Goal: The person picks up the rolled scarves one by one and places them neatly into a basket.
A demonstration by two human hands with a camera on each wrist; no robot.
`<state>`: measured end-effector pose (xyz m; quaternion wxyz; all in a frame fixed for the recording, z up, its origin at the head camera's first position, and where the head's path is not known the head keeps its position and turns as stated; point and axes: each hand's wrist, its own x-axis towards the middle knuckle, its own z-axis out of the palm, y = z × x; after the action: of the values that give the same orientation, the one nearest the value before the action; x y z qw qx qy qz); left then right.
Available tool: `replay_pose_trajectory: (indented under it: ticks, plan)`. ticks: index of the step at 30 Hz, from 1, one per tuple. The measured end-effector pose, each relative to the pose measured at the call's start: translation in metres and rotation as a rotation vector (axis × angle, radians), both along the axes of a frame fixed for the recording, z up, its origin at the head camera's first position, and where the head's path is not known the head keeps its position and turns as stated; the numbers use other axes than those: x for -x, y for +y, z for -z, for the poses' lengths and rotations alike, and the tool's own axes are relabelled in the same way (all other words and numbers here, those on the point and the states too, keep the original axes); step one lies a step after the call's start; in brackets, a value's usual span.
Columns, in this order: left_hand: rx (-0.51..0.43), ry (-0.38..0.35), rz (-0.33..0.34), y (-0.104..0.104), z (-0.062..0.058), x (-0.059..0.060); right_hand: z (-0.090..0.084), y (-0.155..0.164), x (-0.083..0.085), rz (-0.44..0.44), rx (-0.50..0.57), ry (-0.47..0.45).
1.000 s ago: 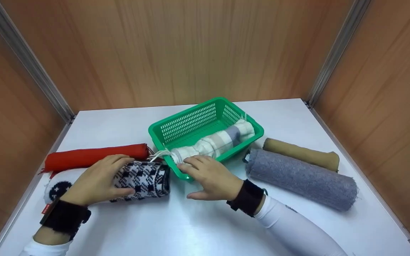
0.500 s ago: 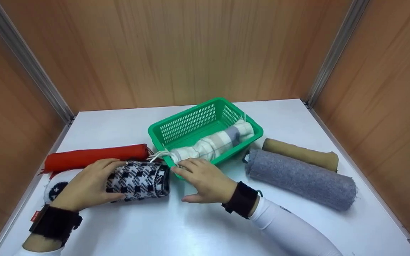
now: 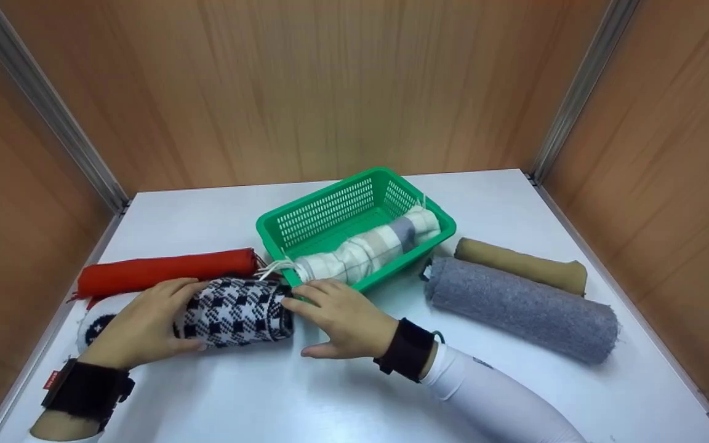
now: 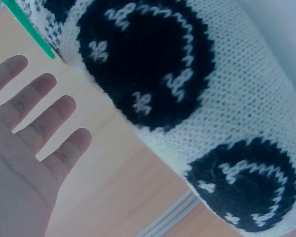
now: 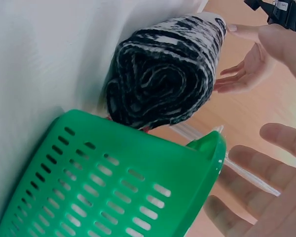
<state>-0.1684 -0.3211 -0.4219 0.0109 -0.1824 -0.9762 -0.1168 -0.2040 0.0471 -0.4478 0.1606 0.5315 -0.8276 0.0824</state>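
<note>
Your left hand [image 3: 145,323] lies over the knit roll [image 3: 231,311] with fingers relaxed, gripping nothing; your right hand [image 3: 339,317] hovers spread at its near end. The roll lies on the table [image 3: 305,400], soft and light, likely to uncoil, so cup both ends. The basket [image 3: 330,212] holds a plaid roll [image 3: 367,249]; the red roll [image 3: 164,271] crowds behind.

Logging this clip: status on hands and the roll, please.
Left hand open, resting over the black-and-white knitted scarf roll. Right hand open at the roll's end. Green plastic basket with a pale checked roll sits just behind.
</note>
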Motion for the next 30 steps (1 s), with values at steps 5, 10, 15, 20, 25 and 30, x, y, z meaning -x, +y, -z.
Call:
replay_pose_trajectory:
  ticks: [5, 10, 15, 20, 25, 30]
  plan:
    - [0.008, 0.015, 0.002, -0.005, 0.003, -0.001, 0.000, -0.004, -0.002, -0.011, -0.012, 0.010]
    - [0.021, 0.018, 0.004, -0.009, 0.004, -0.003, -0.001, -0.008, -0.002, -0.022, -0.020, 0.018]
    - [0.032, 0.015, 0.002, -0.013, 0.003, -0.005, -0.002, -0.015, -0.003, -0.028, -0.018, 0.027]
    - [0.037, 0.031, -0.001, -0.020, 0.004, -0.007, -0.001, -0.021, -0.004, -0.020, -0.043, 0.051]
    - [0.040, 0.053, 0.001, -0.027, 0.005, -0.008, 0.001, -0.025, -0.004, -0.013, -0.067, 0.061]
    - [0.047, 0.060, 0.000, -0.034, 0.007, -0.009, 0.005, -0.028, -0.003, -0.011, -0.080, 0.070]
